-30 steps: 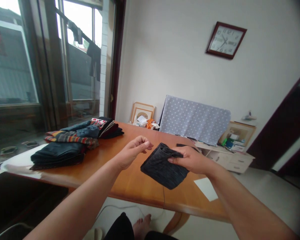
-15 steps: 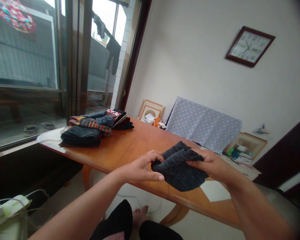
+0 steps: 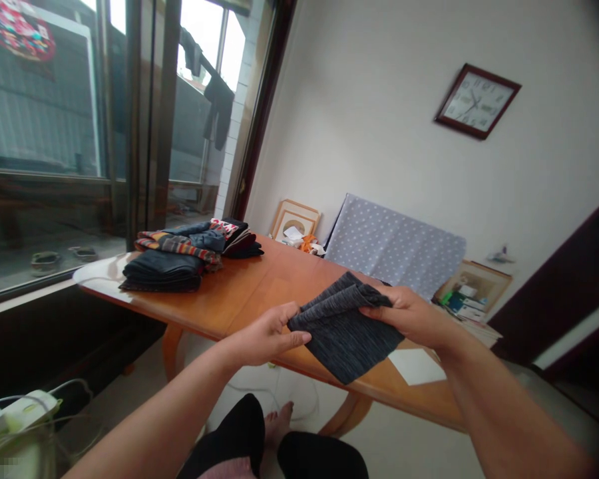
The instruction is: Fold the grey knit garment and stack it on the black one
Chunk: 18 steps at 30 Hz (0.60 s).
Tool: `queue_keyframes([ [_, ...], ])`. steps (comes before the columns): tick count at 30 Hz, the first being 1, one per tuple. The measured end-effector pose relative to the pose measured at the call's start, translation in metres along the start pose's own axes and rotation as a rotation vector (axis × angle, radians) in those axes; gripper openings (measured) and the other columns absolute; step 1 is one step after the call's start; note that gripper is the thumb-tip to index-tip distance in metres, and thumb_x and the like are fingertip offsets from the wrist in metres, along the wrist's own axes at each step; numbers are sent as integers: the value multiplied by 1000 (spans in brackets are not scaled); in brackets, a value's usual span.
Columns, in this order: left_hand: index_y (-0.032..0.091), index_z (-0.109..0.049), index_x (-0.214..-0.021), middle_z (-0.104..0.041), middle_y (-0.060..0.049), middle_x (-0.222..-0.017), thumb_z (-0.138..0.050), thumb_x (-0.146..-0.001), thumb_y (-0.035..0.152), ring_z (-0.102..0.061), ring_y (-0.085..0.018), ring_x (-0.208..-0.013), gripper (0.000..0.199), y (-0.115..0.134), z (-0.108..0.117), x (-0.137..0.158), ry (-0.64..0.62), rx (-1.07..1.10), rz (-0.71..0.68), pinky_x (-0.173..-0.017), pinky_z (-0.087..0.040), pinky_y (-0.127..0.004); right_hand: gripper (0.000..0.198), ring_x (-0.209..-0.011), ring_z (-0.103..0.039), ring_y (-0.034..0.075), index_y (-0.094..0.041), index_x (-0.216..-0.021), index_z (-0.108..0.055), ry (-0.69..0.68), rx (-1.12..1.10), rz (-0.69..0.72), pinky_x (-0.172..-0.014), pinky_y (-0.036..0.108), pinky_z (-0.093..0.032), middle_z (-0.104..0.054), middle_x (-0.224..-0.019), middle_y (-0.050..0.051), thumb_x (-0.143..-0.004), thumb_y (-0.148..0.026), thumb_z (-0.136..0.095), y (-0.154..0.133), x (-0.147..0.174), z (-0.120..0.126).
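Nearest to you, your knees and a bare foot show at the bottom edge, with a blurred white device and its cables at the lower left; what it is cannot be made out.

Above them, your left hand (image 3: 267, 336) is pinched shut on the near left corner of the dark grey cloth (image 3: 347, 329), thumb on top. Your right hand (image 3: 404, 313) is clamped on the cloth's upper right edge, its fingers curled over a bunched fold. The cloth hangs between both hands in the air, just over the near edge of the desk (image 3: 259, 286), not lying on it. By the look of it you are in the middle of a fold: the piece is stretched out and partly doubled. The next move seems to call for keeping both corners level and the fabric taut, so that the layers meet squarely rather than skew.

A white sheet of paper (image 3: 414, 366) lies on the desk just beyond your right wrist. Farther off, at the desk's left end, sits a pile of folded clothes (image 3: 184, 256), well apart from your hands.

Beyond that, a dotted grey cloth (image 3: 394, 246) drapes over something you cannot see, picture frames lean on the wall, and a clock (image 3: 476, 101) hangs above. How many layers the grey cloth holds is hidden under your right fingers.
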<state>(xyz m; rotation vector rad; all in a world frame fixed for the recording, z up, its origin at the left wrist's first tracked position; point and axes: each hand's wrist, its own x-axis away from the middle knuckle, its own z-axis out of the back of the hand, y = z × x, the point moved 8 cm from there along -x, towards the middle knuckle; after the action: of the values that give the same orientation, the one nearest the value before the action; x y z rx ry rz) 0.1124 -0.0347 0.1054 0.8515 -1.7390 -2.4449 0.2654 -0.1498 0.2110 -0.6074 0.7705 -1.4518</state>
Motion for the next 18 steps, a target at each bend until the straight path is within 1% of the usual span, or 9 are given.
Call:
queue_keyframes([
  [4, 18, -60, -98, -61, -3, -95, -65, -91, 39, -56, -17, -92, 23, -1, 0, 0, 3, 260, -62, -87, -44, -32, 49, -104, -65, 26, -20, -124, -70, -5, -111, -24, -91, 37, -52, -73, -111, 5, -83, -46, -72, 5, -1, -4],
  [6, 18, -58, -93, -59, -1, -90, -66, -91, 36, -54, -14, -87, 20, -5, 3, -1, 50, 346, -57, -83, -42, -29, 51, -104, -65, 26, -20, -127, -68, 3, -156, -49, -92, 37, -51, -73, -113, 5, -84, -45, -72, 8, -1, -4],
  [8, 18, -56, -90, -58, 1, -87, -69, -89, 33, -53, -13, -83, 20, -9, 7, -4, 107, 416, -59, -80, -41, -27, 50, -105, -65, 26, -20, -126, -68, 16, -168, -58, -92, 37, -51, -73, -113, 5, -83, -45, -73, 10, 0, -2],
  [10, 19, -55, -93, -60, 1, -87, -74, -85, 29, -55, -12, -83, 23, -13, 10, -10, 168, 496, -67, -79, -41, -26, 47, -103, -66, 26, -20, -122, -71, 30, -170, -63, -90, 36, -52, -73, -110, 4, -81, -43, -76, 13, -1, 0],
  [11, 20, -56, -98, -62, 1, -90, -77, -83, 28, -57, -13, -84, 27, -16, 11, -13, 198, 542, -63, -79, -42, -26, 46, -101, -66, 25, -20, -120, -72, 40, -181, -71, -89, 35, -52, -74, -108, 4, -80, -43, -77, 15, -2, 1],
  [13, 22, -56, -111, -66, -1, -97, -80, -79, 26, -61, -15, -88, 40, -24, 10, -23, 261, 648, -34, -80, -44, -27, 44, -95, -67, 23, -20, -117, -72, 76, -233, -96, -84, 32, -53, -74, -104, 4, -79, -40, -78, 22, -4, 5],
  [15, 22, -56, -118, -68, -3, -102, -80, -80, 29, -64, -15, -89, 45, -36, 5, -33, 320, 786, 23, -80, -46, -27, 43, -89, -68, 21, -18, -116, -72, 144, -304, -128, -78, 29, -53, -75, -101, 4, -78, -36, -79, 30, -8, 10],
  [17, 19, -60, -114, -70, -4, -103, -75, -84, 40, -65, -14, -85, 39, -53, -11, -41, 353, 951, 123, -78, -49, -26, 39, -82, -68, 19, -17, -112, -72, 228, -368, -162, -73, 27, -53, -75, -97, 5, -77, -32, -79, 40, -12, 15],
  [18, 18, -62, -110, -71, -6, -102, -71, -86, 48, -67, -15, -84, 39, -63, -23, -44, 345, 1037, 191, -78, -51, -27, 36, -80, -68, 18, -17, -109, -73, 265, -397, -176, -71, 26, -53, -75, -94, 5, -76, -30, -78, 45, -15, 17],
])
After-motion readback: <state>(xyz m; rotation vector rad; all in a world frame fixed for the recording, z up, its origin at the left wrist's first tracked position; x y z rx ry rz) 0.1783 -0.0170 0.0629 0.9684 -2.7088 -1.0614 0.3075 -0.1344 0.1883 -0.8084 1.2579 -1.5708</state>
